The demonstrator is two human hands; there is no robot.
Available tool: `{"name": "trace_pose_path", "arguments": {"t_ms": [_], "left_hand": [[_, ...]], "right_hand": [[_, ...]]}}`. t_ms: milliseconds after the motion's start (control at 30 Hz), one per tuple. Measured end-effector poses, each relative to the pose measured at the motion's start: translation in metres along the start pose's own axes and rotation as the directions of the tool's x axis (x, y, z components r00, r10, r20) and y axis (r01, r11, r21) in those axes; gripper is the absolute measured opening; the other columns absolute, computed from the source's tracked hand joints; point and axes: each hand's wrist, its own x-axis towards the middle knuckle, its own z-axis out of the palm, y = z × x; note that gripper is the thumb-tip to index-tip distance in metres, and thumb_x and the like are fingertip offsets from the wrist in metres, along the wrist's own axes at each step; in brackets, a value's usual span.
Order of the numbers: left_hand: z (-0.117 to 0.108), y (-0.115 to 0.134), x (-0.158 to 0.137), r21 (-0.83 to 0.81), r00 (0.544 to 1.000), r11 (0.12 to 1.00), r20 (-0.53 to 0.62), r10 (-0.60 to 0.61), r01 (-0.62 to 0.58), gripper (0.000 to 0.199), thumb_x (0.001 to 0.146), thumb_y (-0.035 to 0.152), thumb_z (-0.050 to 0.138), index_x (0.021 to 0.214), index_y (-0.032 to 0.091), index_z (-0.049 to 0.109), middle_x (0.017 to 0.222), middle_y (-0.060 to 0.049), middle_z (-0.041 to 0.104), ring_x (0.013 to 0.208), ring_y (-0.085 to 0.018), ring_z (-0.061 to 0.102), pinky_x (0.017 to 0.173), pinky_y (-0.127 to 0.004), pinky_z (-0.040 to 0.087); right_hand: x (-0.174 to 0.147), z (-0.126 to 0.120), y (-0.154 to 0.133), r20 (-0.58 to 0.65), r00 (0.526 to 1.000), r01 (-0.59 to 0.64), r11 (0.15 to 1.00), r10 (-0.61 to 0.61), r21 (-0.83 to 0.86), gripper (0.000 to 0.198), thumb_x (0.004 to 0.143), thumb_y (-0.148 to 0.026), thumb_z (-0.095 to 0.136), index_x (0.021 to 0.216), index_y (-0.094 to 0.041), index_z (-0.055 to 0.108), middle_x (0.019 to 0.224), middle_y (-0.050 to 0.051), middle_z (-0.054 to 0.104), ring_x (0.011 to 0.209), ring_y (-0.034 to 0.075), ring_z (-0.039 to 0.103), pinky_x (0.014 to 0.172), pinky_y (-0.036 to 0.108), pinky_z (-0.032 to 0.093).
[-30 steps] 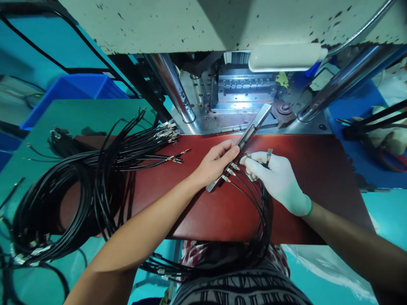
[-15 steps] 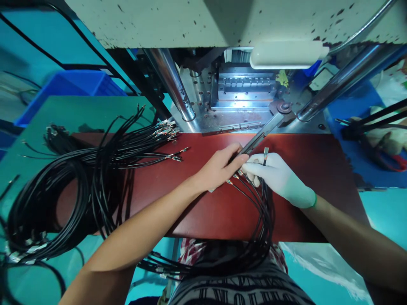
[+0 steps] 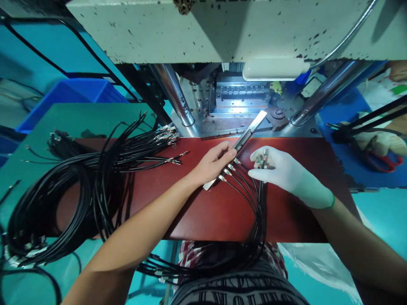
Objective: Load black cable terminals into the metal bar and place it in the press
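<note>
My bare left hand [image 3: 216, 163] grips a long metal bar [image 3: 251, 129] that slants from lower left to upper right above the red board. Several black cables [image 3: 244, 186] have their metal-tipped ends lined up along the bar, just right of my left fingers. A white glove covers my right hand [image 3: 276, 171], which is closed around a few more cable ends [image 3: 263, 159], their tips pointing up between thumb and fingers. From both hands the cables gather into one bundle that hangs over the board's near edge onto my lap.
A large coil of black cables [image 3: 78, 190] lies on the left, across the red board [image 3: 197, 212] and green surface [image 3: 63, 114]. Beyond the board stands a press with a lit metal die [image 3: 243, 95] between two steel columns. A white lamp [image 3: 275, 70] hangs above it.
My right hand has drawn back rightward from the bar, with cable ends still in it. The bar has shifted slightly left, and the cable ends along it show more plainly.
</note>
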Motion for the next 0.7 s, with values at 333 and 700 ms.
{"name": "trace_pose_path", "arguments": {"t_ms": [333, 700], "left_hand": [[-0.003, 0.001, 0.000, -0.067, 0.999, 0.997, -0.006, -0.045, 0.044, 0.043, 0.089, 0.056, 0.053, 0.075, 0.018, 0.041, 0.068, 0.004, 0.041, 0.058, -0.007, 0.038, 0.053, -0.021, 0.031], [-0.009, 0.003, -0.002, -0.187, 0.983, 0.970, 0.128, -0.130, 0.153, 0.038, 0.090, 0.054, 0.053, 0.081, 0.018, 0.047, 0.067, 0.004, 0.048, 0.049, -0.005, 0.045, 0.043, -0.017, 0.035]], "right_hand": [[-0.004, 0.005, -0.009, 0.000, 1.000, -0.027, 0.984, 0.027, 0.176, 0.026, 0.082, -0.043, 0.070, 0.088, -0.017, 0.069, 0.077, 0.000, 0.063, 0.070, 0.012, 0.055, 0.066, 0.025, 0.041], [0.005, 0.007, 0.003, 0.309, 0.949, -0.260, 0.695, 0.057, 0.671, 0.042, 0.078, -0.057, 0.068, 0.088, -0.016, 0.068, 0.076, 0.003, 0.058, 0.054, 0.008, 0.038, 0.049, 0.023, 0.030]]}}
